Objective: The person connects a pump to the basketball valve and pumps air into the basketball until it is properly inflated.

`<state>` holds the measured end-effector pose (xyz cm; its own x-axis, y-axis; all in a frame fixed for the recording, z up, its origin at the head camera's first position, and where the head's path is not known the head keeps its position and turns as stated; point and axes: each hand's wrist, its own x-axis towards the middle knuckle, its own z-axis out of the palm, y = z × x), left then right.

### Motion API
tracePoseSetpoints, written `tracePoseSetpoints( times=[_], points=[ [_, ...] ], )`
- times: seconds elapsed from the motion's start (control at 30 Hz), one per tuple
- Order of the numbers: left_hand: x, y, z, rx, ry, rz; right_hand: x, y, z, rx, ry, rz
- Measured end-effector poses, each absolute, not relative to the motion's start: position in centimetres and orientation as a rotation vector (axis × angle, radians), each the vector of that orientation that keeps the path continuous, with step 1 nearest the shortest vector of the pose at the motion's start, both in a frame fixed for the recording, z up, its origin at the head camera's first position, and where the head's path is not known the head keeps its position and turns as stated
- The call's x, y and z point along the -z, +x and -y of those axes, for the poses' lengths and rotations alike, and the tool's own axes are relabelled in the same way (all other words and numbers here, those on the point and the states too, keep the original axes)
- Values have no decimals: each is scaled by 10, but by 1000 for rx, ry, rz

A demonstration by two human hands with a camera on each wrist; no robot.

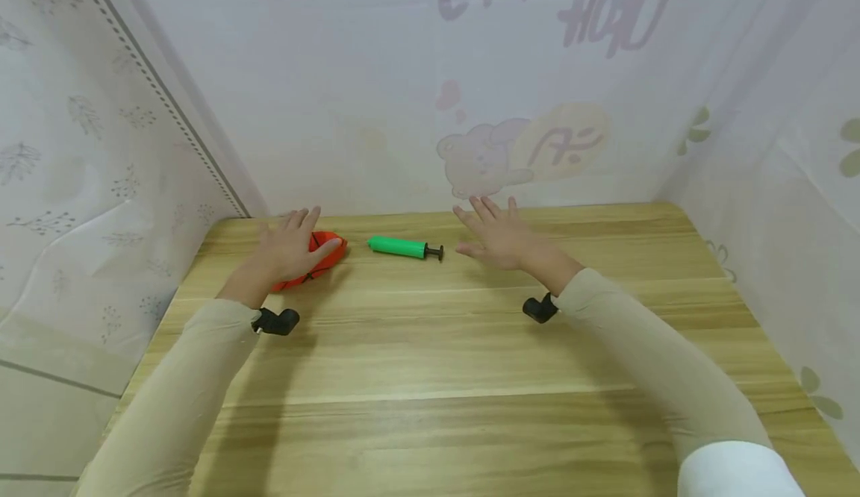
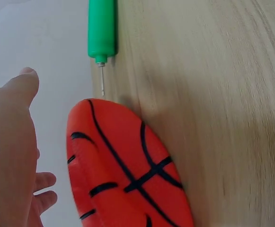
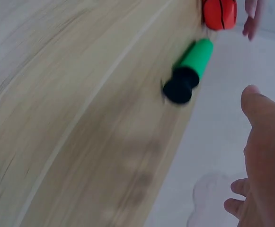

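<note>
A deflated orange-red ball (image 2: 123, 161) with black basketball lines lies folded at the table's far left. Above it hovers my left hand (image 1: 289, 249), fingers spread, hiding part of it in the head view; the left wrist view shows the hand apart from the ball. To the ball's right lies a green hand pump (image 1: 398, 247), its black handle (image 3: 179, 91) toward the right and a thin metal needle (image 2: 102, 80) pointing at the ball. My right hand (image 1: 496, 237) is held over the table just right of the pump handle, fingers spread and holding nothing.
The wooden table (image 1: 430, 370) reaches back to a pale printed cloth (image 1: 376, 94) with a bear drawing and lettering. More printed cloth hangs at the left and right sides. A black wrist mount (image 1: 277, 322) juts from each sleeve.
</note>
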<state>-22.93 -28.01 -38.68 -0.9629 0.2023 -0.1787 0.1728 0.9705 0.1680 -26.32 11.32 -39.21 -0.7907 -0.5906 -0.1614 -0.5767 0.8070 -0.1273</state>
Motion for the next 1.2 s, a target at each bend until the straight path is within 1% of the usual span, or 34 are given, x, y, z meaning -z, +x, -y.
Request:
tracePoseSetpoints(
  times=[0.27,0.5,0.83,1.2],
  points=[
    [403,-238,272,-211,271,-2937,404,-273,-58,126,-915,-2761],
    [422,-240,266,-248,244,-2916,424,-277,-25,173,-908,-2750],
    [440,-242,268,-150,315,-3048,445,-273,0,233,-960,-2748],
    [440,-241,268,-153,335,-3079,462,-273,11,282,-968,-2814]
  ],
)
